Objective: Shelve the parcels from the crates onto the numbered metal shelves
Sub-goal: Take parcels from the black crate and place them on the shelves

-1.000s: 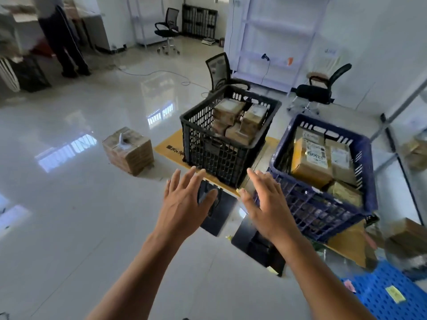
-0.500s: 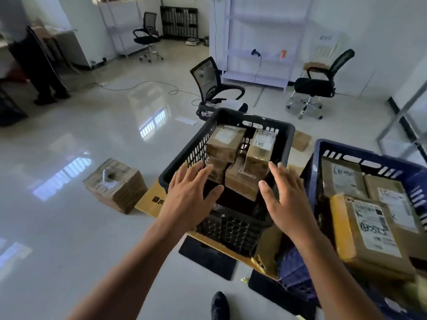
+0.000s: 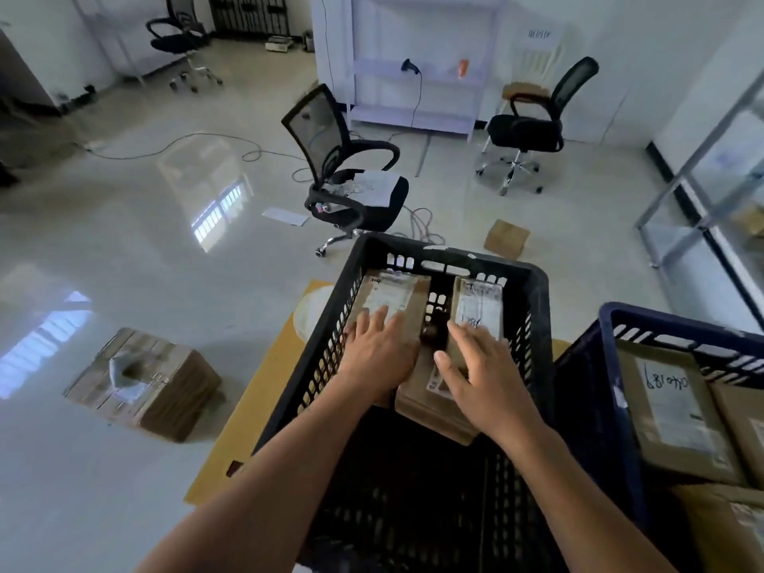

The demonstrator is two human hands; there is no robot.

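Both forearms reach in over the near rim of the black crate (image 3: 537, 283). Its near half, behind the wrists, is dark open depth.

The left hand (image 3: 378, 357) lies flat on the near end of a brown parcel (image 3: 397, 293), fingers straight and slightly spread, gripping nothing. The parcel's label runs ahead of the fingertips toward the crate's far wall. The left mesh wall is just outside the little finger.

The right hand (image 3: 483, 374) is likewise spread and uncurled, with the thumb out to the left. Its palm covers a lower flat parcel (image 3: 426, 407), and its fingertips reach onto the near edge of a narrower labelled parcel (image 3: 479, 301) standing higher ahead. Between the hands, a narrow dark gap divides the two upper parcels.

Right of the right little finger comes the crate's right wall. Just beyond it is the rim of a blue crate (image 3: 661, 320), with labelled boxes (image 3: 669, 407) packed to its top.

Left of the left hand, outside the crate, a yellow cardboard sheet (image 3: 256, 407) shows beneath. Beyond that is glossy floor, with a taped carton (image 3: 144, 382) well apart.

Past the fingertips and the far rim lie a small box (image 3: 506, 237) and an office chair (image 3: 343, 171) near the crate. Farther on are broad floor, a second chair (image 3: 533, 122), a white shelf unit (image 3: 417, 117) and, far right, a metal shelf frame (image 3: 703, 159).
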